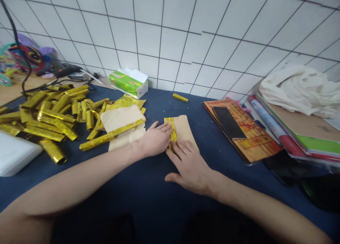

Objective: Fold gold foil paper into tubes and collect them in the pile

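Note:
A tan paper sheet (pixel 183 125) with a folded gold foil strip (pixel 173 129) along its left side lies on the blue table. My left hand (pixel 156 139) lies flat, its fingertips on the strip's left edge. My right hand (pixel 190 166) has its fingers spread over the strip's lower part and the sheet; its thumb rests apart on the table. Both hands hide part of the foil. Left of them, more tan sheets (pixel 119 116) lie beneath a long gold foil roll (pixel 111 134).
Many gold foil tubes (pixel 53 112) are heaped at left beside a white box (pixel 17 153). A green tissue box (pixel 129 82) stands by the tiled wall, near a single gold tube (pixel 180 98). At right, a phone (pixel 228 122) lies on an orange-gold packet (pixel 255 144).

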Demonstrator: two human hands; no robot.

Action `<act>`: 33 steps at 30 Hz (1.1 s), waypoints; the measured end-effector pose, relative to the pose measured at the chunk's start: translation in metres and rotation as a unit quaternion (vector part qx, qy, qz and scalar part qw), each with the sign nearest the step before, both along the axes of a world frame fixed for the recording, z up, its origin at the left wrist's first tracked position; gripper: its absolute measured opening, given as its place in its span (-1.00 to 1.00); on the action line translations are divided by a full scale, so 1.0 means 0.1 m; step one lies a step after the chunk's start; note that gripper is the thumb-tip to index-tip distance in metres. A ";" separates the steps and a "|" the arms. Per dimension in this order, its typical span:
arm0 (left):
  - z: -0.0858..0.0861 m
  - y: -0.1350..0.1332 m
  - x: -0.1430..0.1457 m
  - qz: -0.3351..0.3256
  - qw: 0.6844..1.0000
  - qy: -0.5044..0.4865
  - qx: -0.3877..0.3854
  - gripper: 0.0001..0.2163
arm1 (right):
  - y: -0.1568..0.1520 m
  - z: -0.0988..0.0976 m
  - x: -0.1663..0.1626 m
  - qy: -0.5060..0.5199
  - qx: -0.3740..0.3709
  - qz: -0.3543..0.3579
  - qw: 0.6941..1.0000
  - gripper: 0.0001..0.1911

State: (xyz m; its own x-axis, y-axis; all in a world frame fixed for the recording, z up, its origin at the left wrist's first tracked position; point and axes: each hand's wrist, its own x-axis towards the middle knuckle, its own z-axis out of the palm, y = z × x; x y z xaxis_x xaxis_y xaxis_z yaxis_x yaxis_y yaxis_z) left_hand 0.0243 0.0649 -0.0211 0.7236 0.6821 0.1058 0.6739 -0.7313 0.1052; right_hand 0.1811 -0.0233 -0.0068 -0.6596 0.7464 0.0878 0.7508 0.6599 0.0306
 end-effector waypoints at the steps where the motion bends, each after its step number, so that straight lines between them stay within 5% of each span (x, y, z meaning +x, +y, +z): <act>1: 0.00 0.02 -0.02 -0.013 1.000 0.003 -0.019 -0.60 | -0.01 0.01 -0.01 0.007 -0.006 0.011 1.000 -0.22; 8: 0.08 0.12 -0.10 -0.064 0.991 0.035 -0.109 -0.54 | -0.01 0.08 0.00 0.032 -0.057 0.049 0.997 -0.24; 16: 0.05 0.14 -0.14 -0.085 0.989 0.054 -0.110 -0.41 | -0.08 0.12 0.01 0.020 -0.058 0.078 0.995 -0.25; 23: 0.06 0.16 -0.15 -0.100 0.983 0.060 -0.139 -0.17 | -0.06 0.31 0.07 0.132 -0.179 0.109 0.969 -0.59; 26: 0.09 0.15 -0.13 -0.099 0.982 0.067 -0.149 -0.10 | 0.13 0.37 0.16 0.251 -0.246 0.033 0.936 -0.75; 28: 0.11 0.15 -0.13 -0.102 0.980 0.069 -0.153 -0.09 | 0.37 0.36 0.21 0.301 -0.178 -0.074 0.934 -0.78; 31: 0.12 0.14 -0.13 -0.109 0.981 0.063 -0.149 -0.08 | 0.86 0.29 0.24 0.212 -0.063 -0.145 0.964 -0.74; 33: 0.12 0.14 -0.12 -0.107 0.982 0.059 -0.145 -0.08 | 1.19 0.23 0.21 0.129 -0.072 -0.174 0.974 -0.68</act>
State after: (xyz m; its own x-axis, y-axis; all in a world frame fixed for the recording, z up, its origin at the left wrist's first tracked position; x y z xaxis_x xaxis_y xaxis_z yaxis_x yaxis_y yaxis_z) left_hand 0.0119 0.0791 -0.0089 0.8491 0.5023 -0.1634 0.5282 -0.8085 0.2593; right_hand 0.2025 0.0956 0.0160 -0.3345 0.9375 0.0959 0.9001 0.3480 -0.2623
